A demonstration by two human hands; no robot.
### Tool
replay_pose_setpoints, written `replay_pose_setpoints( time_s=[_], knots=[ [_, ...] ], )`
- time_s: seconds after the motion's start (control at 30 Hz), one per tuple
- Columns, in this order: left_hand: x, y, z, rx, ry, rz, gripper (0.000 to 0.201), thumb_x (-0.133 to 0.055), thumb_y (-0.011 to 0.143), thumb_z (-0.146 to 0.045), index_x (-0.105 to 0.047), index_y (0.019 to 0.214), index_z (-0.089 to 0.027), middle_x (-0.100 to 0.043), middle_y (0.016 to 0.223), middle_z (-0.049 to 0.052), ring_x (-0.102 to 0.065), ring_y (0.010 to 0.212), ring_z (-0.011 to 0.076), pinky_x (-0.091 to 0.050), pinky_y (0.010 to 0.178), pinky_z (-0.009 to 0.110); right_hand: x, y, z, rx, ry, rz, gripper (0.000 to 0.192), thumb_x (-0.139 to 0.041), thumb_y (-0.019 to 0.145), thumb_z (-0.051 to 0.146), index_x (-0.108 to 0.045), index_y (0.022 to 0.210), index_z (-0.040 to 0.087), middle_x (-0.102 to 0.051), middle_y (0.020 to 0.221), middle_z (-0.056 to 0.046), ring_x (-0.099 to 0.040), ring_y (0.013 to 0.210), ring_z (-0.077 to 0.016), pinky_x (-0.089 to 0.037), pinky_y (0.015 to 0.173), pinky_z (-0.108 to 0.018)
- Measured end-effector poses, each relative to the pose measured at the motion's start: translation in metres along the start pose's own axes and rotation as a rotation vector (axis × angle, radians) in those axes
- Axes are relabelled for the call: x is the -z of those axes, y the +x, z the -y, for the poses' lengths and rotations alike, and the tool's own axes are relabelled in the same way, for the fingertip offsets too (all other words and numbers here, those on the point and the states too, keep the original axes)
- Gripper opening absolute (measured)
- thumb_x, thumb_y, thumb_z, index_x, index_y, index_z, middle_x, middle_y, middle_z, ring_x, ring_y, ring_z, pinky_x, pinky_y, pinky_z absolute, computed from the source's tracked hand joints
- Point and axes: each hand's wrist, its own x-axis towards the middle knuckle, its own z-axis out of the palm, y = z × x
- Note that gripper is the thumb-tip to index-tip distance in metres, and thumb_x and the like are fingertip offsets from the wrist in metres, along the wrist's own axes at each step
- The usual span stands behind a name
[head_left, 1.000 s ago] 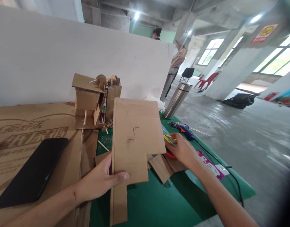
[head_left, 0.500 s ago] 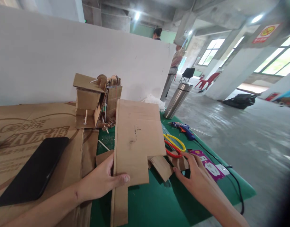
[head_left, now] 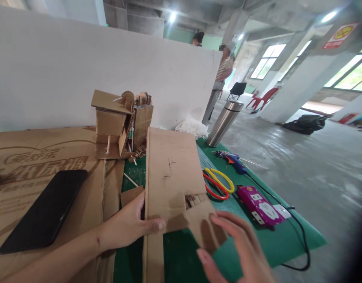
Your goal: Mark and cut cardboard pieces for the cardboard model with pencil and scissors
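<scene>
My left hand (head_left: 128, 227) grips the left edge of a notched brown cardboard sheet (head_left: 169, 173), thumb on its face, holding it tilted up over the green mat (head_left: 183, 259). My right hand (head_left: 237, 251) is blurred, with its fingers spread and nothing in it. It hovers just above a small cardboard scrap (head_left: 205, 226) that lies below the sheet's notch, and finger shadows fall on the scrap. More scraps (head_left: 193, 199) show through the notch.
Yellow-and-red scissors (head_left: 218, 182), a blue glue gun (head_left: 231, 159) with a black cord, a purple box (head_left: 259, 204) and a steel flask (head_left: 224, 124) sit to the right. A cardboard model (head_left: 122, 125), a black phone (head_left: 45, 210) and a flattened carton (head_left: 36, 161) lie to the left. Two people stand beyond the white partition (head_left: 80, 70).
My right hand left the scissors, swept down over the scraps and now hovers near me with fingers spread. The purple box is uncovered. My left hand kept hold of the sheet.
</scene>
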Motion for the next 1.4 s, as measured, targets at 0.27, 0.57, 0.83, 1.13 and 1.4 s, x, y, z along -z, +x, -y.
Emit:
replay_pose_setpoints(
  time_s=[0.27,0.57,0.83,1.13,1.4],
  knots=[
    [0.003,0.002,0.003,-0.077,0.022,-0.053,0.052,-0.070,0.086,-0.041,-0.048,0.128,-0.019,-0.059,0.134,0.013,-0.054,0.126,0.0306,-0.042,0.105,0.046,-0.061,0.031,0.035,0.020,0.120,-0.073,0.042,-0.066,0.090,0.046,-0.047,0.121,0.025,-0.055,0.117,-0.012,-0.060,0.106,-0.0319,-0.059,0.080,-0.047],
    [0.001,0.000,-0.002,-0.068,0.088,-0.090,0.053,-0.067,0.088,-0.036,-0.045,0.132,-0.019,-0.054,0.140,0.014,-0.050,0.131,0.0302,-0.041,0.106,0.045,-0.060,0.016,0.024,-0.316,0.527,-0.164,0.026,-0.058,0.095,0.031,-0.049,0.119,0.026,-0.060,0.105,-0.008,-0.062,0.093,-0.0233,-0.056,0.078,-0.037],
    [0.001,0.000,-0.003,-0.059,0.013,-0.064,0.048,-0.069,0.088,-0.031,-0.046,0.130,-0.023,-0.057,0.137,0.010,-0.053,0.127,0.0273,-0.044,0.103,0.040,-0.059,0.021,0.026,-0.648,1.147,0.073,0.041,-0.068,0.087,0.047,-0.054,0.119,0.027,-0.066,0.107,-0.007,-0.064,0.094,-0.0217,-0.056,0.078,-0.033],
    [0.001,-0.002,-0.003,-0.057,-0.034,-0.059,0.047,-0.071,0.087,-0.033,-0.049,0.127,-0.022,-0.062,0.132,0.010,-0.058,0.121,0.0259,-0.048,0.099,0.039,-0.046,0.031,0.040,-0.712,1.182,0.030,0.041,-0.074,0.080,0.053,-0.062,0.104,0.023,-0.065,0.089,-0.003,-0.060,0.074,-0.0160,-0.052,0.059,-0.026],
    [0.000,-0.002,-0.004,-0.033,-0.058,-0.065,0.048,-0.071,0.087,-0.032,-0.046,0.126,-0.020,-0.064,0.128,0.012,-0.061,0.118,0.0262,-0.051,0.093,0.037,-0.047,0.032,0.043,-0.738,1.224,0.003,0.047,-0.077,0.076,0.056,-0.062,0.104,0.022,-0.064,0.086,-0.002,-0.059,0.069,-0.0146,-0.052,0.057,-0.025]
  ],
)
